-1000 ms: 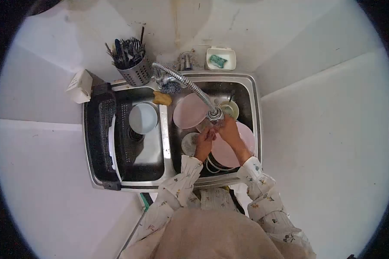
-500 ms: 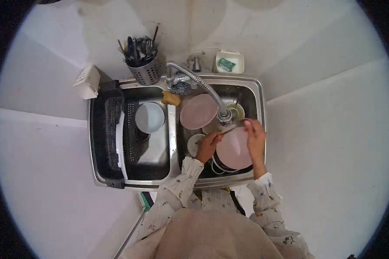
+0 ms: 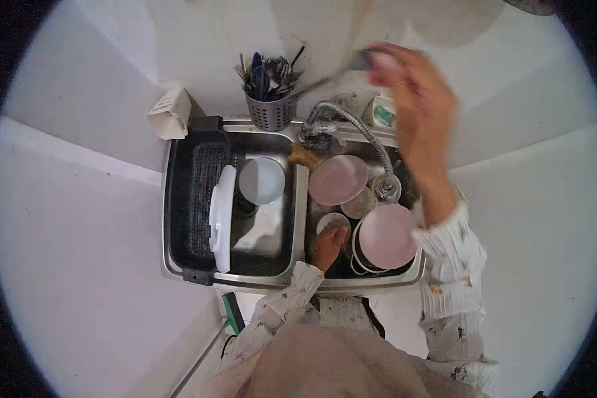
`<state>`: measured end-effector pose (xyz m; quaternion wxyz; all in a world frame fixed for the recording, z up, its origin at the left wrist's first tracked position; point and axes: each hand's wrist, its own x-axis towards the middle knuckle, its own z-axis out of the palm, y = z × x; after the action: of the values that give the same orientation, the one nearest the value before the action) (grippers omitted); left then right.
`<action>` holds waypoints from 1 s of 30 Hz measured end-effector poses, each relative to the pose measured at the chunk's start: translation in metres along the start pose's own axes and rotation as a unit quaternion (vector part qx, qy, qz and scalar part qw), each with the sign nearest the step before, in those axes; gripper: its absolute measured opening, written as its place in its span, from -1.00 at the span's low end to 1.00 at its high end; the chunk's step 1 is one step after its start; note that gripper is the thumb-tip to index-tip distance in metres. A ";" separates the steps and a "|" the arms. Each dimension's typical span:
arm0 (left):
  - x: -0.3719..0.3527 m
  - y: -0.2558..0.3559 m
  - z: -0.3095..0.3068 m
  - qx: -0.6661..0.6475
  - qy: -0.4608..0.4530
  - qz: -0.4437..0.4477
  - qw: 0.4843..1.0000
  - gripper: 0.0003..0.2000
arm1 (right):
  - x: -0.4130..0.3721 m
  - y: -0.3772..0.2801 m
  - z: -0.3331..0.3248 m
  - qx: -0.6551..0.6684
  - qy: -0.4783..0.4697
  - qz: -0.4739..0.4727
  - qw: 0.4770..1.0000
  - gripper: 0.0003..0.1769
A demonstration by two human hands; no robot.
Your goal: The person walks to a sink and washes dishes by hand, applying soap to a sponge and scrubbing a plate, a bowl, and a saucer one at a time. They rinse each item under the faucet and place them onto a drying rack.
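Observation:
My right hand [image 3: 414, 93] is raised high over the back right of the sink, blurred by motion. Its fingers are closed around the dark handle of a utensil [image 3: 325, 81]. The thin metal end reaches toward the perforated cutlery holder [image 3: 272, 114]; blur hides its exact kind. Down in the right basin, my left hand [image 3: 328, 248] has its fingers closed at the rim of a small white bowl [image 3: 333, 220]. Beside it, a pink plate [image 3: 389, 236] rests on a white-rimmed dark vessel [image 3: 359, 255]. Another pink plate [image 3: 338, 180] lies behind, near a small bowl [image 3: 358, 203].
The flexible faucet [image 3: 365, 126] arches over the right basin. A sponge [image 3: 304, 157] sits by the divider. In the left basin are a pale bowl [image 3: 262, 181], a white lid-like piece [image 3: 223, 219] and a black rack [image 3: 205, 199]. A white container [image 3: 170, 114] stands behind left.
My right hand has lifted from the right basin to the cutlery holder with the utensil. My left hand has let go of it and moved onto the small white bowl. The view has shifted.

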<state>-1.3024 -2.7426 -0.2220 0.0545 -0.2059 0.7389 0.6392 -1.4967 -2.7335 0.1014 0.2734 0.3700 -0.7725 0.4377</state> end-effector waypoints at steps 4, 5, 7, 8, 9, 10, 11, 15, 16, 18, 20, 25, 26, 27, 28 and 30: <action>-0.007 0.012 -0.014 0.042 0.001 0.046 0.998 -0.68 | 0.021 0.025 0.112 -0.007 -0.047 -0.064 0.997 -0.78; -0.008 0.008 -0.017 0.043 0.000 0.046 0.998 -0.68 | 0.024 0.027 0.127 -0.016 -0.061 -0.088 0.994 -0.77; -0.011 -0.002 -0.018 0.043 0.010 0.097 0.994 -0.62 | 0.028 0.039 0.155 -0.034 -0.104 -0.069 0.992 -0.75; -0.013 -0.003 -0.020 0.042 0.007 0.095 0.995 -0.62 | 0.027 0.046 0.164 -0.052 -0.149 -0.051 0.986 -0.73; -0.014 -0.001 -0.023 0.007 -0.005 0.053 0.999 -0.64 | 0.026 0.048 0.167 -0.054 -0.151 -0.049 0.986 -0.73; -0.015 0.000 -0.025 -0.028 -0.018 0.009 0.999 -0.65 | 0.023 0.050 0.168 -0.067 -0.165 -0.042 0.983 -0.70; -0.017 -0.002 -0.025 -0.029 -0.023 0.008 0.999 -0.65 | 0.020 0.054 0.168 -0.080 -0.178 -0.035 0.980 -0.68; -0.010 -0.020 -0.022 -0.026 0.014 0.095 0.995 -0.68 | 0.014 0.034 0.084 -0.016 -0.152 -0.013 0.988 -0.64; -0.005 -0.032 -0.016 -0.039 0.026 0.096 0.994 -0.70 | 0.005 0.034 0.056 -0.013 -0.136 -0.001 0.991 -0.66; -0.002 -0.034 -0.011 -0.053 0.034 0.099 0.993 -0.71 | -0.036 0.043 0.005 0.098 -0.006 0.163 0.982 -0.73; 0.001 -0.024 -0.011 0.009 0.054 0.055 0.997 -0.74 | -0.087 0.052 -0.040 0.075 0.170 0.284 0.941 -0.80; 0.023 -0.058 0.013 -0.244 0.036 -0.004 0.969 -0.76 | -0.302 0.132 -0.044 0.122 0.214 0.537 0.807 -0.80; 0.023 -0.053 0.014 -0.254 0.033 -0.011 0.967 -0.77 | -0.325 0.132 -0.026 0.165 0.115 0.593 0.780 -0.75; 0.022 -0.050 0.016 -0.250 0.033 -0.014 0.968 -0.77 | -0.344 0.132 -0.003 0.216 0.067 0.619 0.753 -0.64; 0.022 -0.046 0.018 -0.306 0.028 -0.023 0.951 -0.79 | -0.346 0.132 0.017 0.278 0.047 0.657 0.699 -0.60; 0.016 -0.034 0.018 -0.356 0.024 -0.032 0.934 -0.80 | -0.347 0.145 0.056 0.321 -0.012 0.687 0.652 -0.51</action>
<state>-1.3079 -2.7321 -0.2620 -0.0195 -0.2502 0.4571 0.8533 -1.4194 -2.6177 -0.2524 -0.2507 -0.1969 -0.6205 0.7165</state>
